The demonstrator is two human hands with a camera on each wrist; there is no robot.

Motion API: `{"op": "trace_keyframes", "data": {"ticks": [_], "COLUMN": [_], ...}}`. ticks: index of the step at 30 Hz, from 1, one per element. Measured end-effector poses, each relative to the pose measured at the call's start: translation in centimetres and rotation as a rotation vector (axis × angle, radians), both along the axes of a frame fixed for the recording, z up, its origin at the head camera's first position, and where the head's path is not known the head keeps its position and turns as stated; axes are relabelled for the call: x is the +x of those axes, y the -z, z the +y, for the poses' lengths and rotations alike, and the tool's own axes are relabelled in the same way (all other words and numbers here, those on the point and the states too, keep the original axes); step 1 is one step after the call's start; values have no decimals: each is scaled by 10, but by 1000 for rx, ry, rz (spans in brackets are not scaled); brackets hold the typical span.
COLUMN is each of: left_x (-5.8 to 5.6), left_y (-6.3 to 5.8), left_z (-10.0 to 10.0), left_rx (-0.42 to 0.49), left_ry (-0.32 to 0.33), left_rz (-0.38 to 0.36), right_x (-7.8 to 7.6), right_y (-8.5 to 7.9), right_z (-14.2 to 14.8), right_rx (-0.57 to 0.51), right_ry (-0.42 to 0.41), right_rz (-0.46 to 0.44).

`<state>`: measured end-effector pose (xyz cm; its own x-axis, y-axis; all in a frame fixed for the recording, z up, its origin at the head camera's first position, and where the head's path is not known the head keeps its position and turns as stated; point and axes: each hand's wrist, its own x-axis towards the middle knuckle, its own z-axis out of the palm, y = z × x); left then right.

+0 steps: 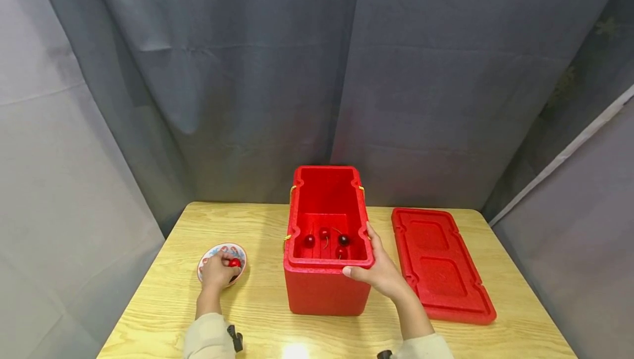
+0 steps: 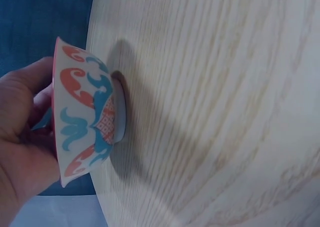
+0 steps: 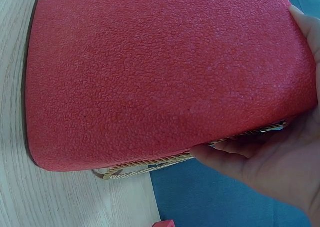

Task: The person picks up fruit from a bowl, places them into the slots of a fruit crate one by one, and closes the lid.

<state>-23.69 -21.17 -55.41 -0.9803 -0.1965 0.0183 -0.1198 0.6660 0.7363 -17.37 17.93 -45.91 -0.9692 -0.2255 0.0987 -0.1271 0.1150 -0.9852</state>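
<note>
On the left of the table, my left hand [image 1: 218,272] reaches into a small patterned bowl [image 1: 236,249] and pinches a red cherry [image 1: 234,262] between thumb and fingers. In the left wrist view the bowl [image 2: 82,114] stands on its foot, and its wall hides the fingertips and the cherry. A red foam box [image 1: 324,293] stands open in the middle, with several dark red cherries [image 1: 324,233] on its floor. My right hand [image 1: 380,271] grips the box's near right corner, thumb on the front and fingers along the side.
A red lid [image 1: 441,265] lies flat on the table [image 1: 267,326], to the right of the box. Yellow cord [image 3: 150,164] runs along the box's side by the right hand. Grey curtains [image 1: 247,83] hang behind and on both sides of the table.
</note>
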Motion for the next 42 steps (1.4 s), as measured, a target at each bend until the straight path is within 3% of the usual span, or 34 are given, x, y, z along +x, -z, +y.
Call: {"op": "trace_keyframes", "data": {"ticks": [9, 16, 21, 26, 33, 36, 42], "left_x": [0, 2, 9, 12, 19, 23, 29], "left_y": [-2, -7, -11, -15, -20, -21, -27], "left_z": [-2, 0, 2, 3, 7, 11, 18], "left_rx": [64, 117, 176, 179, 209, 262, 265], "left_ry": [27, 11, -19, -39, -66, -61, -42], "left_rz": [31, 82, 96, 118, 150, 150, 196], "right_x": [-1, -2, 3, 7, -3, -3, -1], "right_y": [1, 3, -10, -19, -3, -1, 2], "right_z": [-1, -3, -6, -7, -2, -1, 1], "right_rx": [-2, -18, -17, 0, -5, -5, 0], "right_ry": [4, 10, -3, 8, -3, -4, 9], "right_rz": [-1, -2, -22, -39, -4, -1, -18]}}
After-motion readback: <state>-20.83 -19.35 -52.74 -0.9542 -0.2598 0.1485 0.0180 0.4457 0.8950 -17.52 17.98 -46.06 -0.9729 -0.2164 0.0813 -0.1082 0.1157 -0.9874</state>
